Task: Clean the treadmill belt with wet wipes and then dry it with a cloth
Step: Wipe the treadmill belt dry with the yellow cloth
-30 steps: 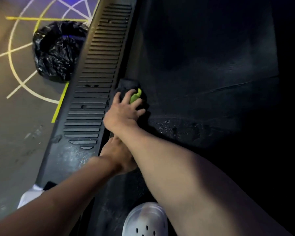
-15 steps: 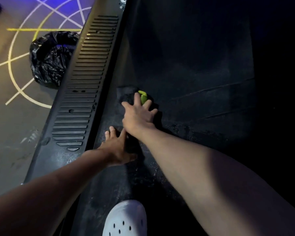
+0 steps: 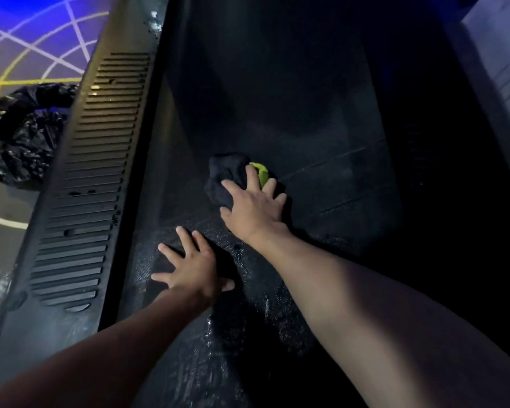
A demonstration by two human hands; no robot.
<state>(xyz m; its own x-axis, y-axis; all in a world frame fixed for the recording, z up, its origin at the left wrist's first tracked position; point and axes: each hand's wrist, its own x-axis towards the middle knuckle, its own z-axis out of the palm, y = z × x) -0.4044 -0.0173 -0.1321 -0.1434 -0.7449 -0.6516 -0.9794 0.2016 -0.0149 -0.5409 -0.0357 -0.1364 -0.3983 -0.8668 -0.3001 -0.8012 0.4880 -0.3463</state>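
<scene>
The black treadmill belt (image 3: 321,119) fills the middle of the view, with wet, glistening patches near my arms. My right hand (image 3: 255,209) presses flat on a dark cloth (image 3: 226,173) with a lime-green edge, bunched on the belt. Fingers are spread over the cloth rather than curled round it. My left hand (image 3: 190,267) lies palm down on the wet belt, fingers apart, holding nothing, just below and left of the right hand.
A ribbed dark side rail (image 3: 92,187) runs along the belt's left edge. Beyond it on the floor sits a bin lined with a black bag (image 3: 21,136). Painted floor lines (image 3: 36,57) show at the top left. The right side rail (image 3: 501,83) is at the far right.
My right hand has slid the cloth to the right, away from the side rail toward the belt's middle. My left hand has come out from under the right arm and spread flat.
</scene>
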